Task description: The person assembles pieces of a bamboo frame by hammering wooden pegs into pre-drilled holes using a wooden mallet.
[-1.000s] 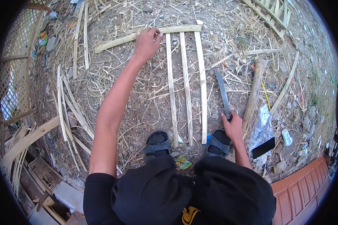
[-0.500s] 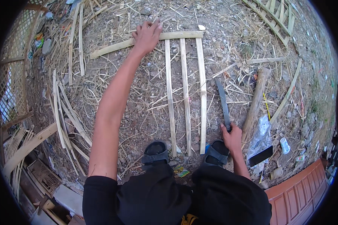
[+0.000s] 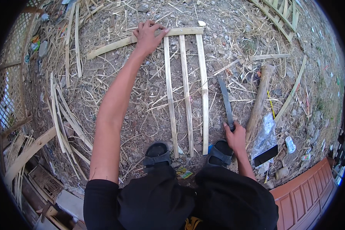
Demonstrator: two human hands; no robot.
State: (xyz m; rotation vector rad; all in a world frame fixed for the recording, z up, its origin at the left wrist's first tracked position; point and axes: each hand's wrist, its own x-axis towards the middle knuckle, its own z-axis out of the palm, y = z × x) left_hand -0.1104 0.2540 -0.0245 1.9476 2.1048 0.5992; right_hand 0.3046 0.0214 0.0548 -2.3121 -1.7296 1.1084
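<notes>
A pale bamboo strip (image 3: 111, 50) lies crosswise at the far end of three long bamboo slats (image 3: 187, 96), which run toward my feet. Bent over the crosswise strip is my left hand (image 3: 146, 37), its thumb along the near side close to the leftmost slat and its fingers on the far side. My right hand (image 3: 235, 137) is closed around the handle of a long dark machete (image 3: 226, 100). The blade points away from me, right of the rightmost slat. Part of the handle is hidden in my palm.
Right of the machete are a wooden log (image 3: 260, 101), a clear plastic bag (image 3: 265, 134), a black phone-like slab (image 3: 266, 155) and a plastic cup (image 3: 290, 145). Loose bamboo strips (image 3: 59, 115) lie at left. A bamboo lattice (image 3: 278, 17) sits far right, a brown panelled board (image 3: 304, 195) near right.
My left hand's fingers have drawn in, and its thumb now lies against the crosswise strip. The whole view has shifted slightly. My right hand still holds the machete in about the same place.
</notes>
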